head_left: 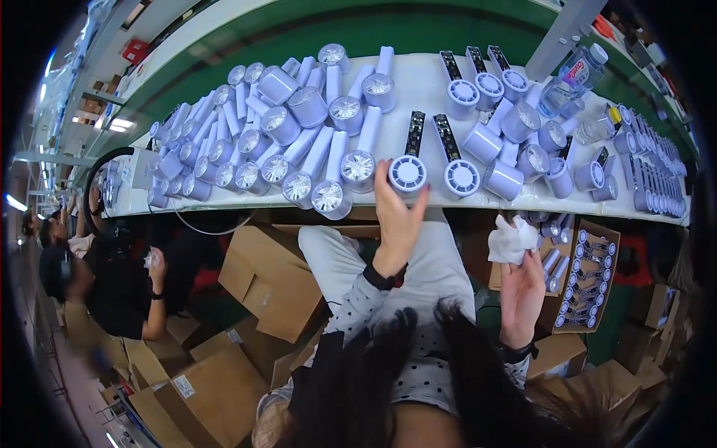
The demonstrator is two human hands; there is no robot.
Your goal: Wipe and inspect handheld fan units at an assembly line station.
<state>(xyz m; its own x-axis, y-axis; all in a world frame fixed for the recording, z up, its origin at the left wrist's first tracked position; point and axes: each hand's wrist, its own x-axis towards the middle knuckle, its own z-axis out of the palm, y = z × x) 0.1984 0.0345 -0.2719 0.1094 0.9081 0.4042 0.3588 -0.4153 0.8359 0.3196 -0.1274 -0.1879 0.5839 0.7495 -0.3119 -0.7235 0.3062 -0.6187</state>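
Observation:
My left hand (399, 224) grips the round head of a lavender handheld device (408, 173) at the table's near edge, thumb on one side and fingers on the other. This device has a slotted round cap, and its handle shows a dark circuit board pointing away from me. A similar device (461, 179) lies just to its right. My right hand (523, 295) is raised below the table edge, its fingers closed on a crumpled white cloth (512, 239). Left of my left hand are several lavender devices with clear faceted faces (327, 196) and closed handles.
A clear bottle (571, 81) and a yellow-capped bottle (597, 125) stand on the white table (418, 75) at right. Beside my right hand is a carton of devices (586, 280). Cardboard boxes (213, 396) crowd the floor at left, near another person (153, 287).

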